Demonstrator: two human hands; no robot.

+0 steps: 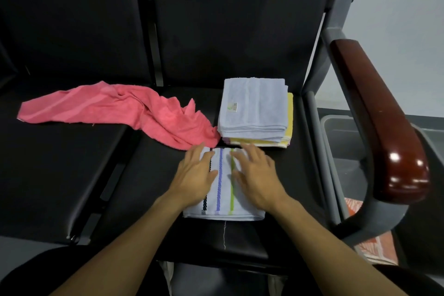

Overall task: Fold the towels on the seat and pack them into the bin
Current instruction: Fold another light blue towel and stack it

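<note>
Head view: my left hand and right hand flat, fingers spread, pressing striped towel on seat. Bin right, beyond armrest. Risk: lifting one-handed lets fold spring open.

Waiting area: linked black seats

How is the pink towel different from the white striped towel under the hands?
The pink towel lies crumpled and unfolded; the white striped towel is folded into a flat rectangle. The pink towel is plain; the white striped towel has black, blue and green stripes. No hand touches the pink one; the left hand and right hand press the striped one. Both lie on the black seat.
</note>
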